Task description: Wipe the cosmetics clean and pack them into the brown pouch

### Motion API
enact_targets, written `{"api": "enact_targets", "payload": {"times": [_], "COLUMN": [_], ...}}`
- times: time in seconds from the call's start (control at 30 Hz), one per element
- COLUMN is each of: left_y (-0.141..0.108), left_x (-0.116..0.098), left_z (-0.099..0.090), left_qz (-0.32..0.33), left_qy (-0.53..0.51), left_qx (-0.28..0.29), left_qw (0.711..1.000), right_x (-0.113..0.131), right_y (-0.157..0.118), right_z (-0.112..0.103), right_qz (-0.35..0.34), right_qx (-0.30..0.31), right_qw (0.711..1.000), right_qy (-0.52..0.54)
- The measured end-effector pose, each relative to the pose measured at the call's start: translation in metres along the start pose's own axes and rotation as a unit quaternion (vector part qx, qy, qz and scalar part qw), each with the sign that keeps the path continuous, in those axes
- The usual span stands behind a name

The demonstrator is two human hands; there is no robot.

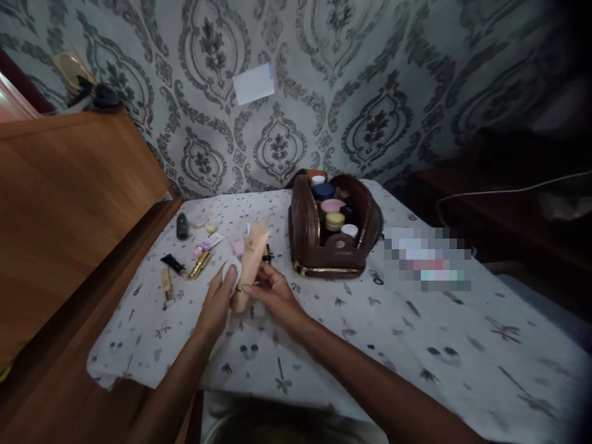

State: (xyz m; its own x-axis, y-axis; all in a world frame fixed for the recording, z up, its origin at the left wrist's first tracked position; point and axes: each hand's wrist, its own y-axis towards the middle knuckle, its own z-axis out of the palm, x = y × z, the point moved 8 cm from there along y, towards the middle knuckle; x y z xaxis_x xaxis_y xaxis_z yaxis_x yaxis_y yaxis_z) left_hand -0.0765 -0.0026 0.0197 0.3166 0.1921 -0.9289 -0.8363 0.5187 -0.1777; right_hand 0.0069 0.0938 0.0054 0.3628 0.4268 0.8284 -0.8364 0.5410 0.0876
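Note:
A peach-coloured cosmetic tube [253,250] stands tilted between my hands, with its flat end up. My right hand [280,296] grips it near the lower end, thumb and fingers on its right side. A white wipe [234,271] is pinched in my left hand [218,299] and touches the left side of the tube. Just beyond my hands lie a pink-and-white tube [203,246] and a gold lipstick tube [200,265]. Some small items behind the peach tube are partly hidden.
A brown cosmetic bag [328,262] stands unzipped at centre right, holding several jars. At the left lie a black tube [173,265], a beige tube [167,287] and a dark green bottle [182,227]. A wooden cabinet [78,203] borders the table's left side. A blurred item lies right.

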Motion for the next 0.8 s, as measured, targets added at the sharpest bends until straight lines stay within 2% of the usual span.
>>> {"api": "enact_targets", "payload": {"times": [0.07,0.17,0.23,0.3,0.43,0.5,0.53,0.63,0.8], "left_y": [-0.008,-0.018,-0.017,-0.012,-0.003,-0.002,-0.003,-0.008,-0.02], "left_x": [0.003,0.009,0.01,0.007,0.005,0.004,0.004,0.005,0.014], "left_z": [-0.002,0.002,-0.002,-0.008,-0.012,-0.004,0.002,0.026,0.071], "left_qz": [-0.01,-0.07,-0.097,-0.098,-0.114,-0.116,-0.113,-0.107,-0.149], "left_qy": [0.03,0.038,0.025,0.021,0.073,0.084,0.088,0.097,0.087], "left_qx": [0.025,0.085,0.075,0.051,0.035,0.049,0.058,0.085,0.128], "left_qw": [0.999,0.993,0.992,0.994,0.99,0.988,0.988,0.986,0.977], "right_x": [0.007,0.012,0.019,0.034,0.091,0.123,0.136,0.163,0.199], "right_y": [0.002,0.002,0.0,-0.005,-0.027,-0.044,-0.052,-0.075,-0.102], "right_z": [-0.005,-0.004,-0.002,-0.003,-0.015,-0.023,-0.026,-0.037,-0.07], "right_qz": [-0.029,-0.043,-0.051,-0.069,-0.125,-0.158,-0.165,-0.163,-0.169], "right_qx": [-0.024,-0.023,-0.015,-0.016,-0.049,-0.07,-0.061,-0.05,-0.156], "right_qw": [0.999,0.999,0.998,0.995,0.971,0.943,0.933,0.914,0.892], "right_qy": [0.001,-0.013,-0.036,-0.065,-0.198,-0.284,-0.314,-0.369,-0.39]}}
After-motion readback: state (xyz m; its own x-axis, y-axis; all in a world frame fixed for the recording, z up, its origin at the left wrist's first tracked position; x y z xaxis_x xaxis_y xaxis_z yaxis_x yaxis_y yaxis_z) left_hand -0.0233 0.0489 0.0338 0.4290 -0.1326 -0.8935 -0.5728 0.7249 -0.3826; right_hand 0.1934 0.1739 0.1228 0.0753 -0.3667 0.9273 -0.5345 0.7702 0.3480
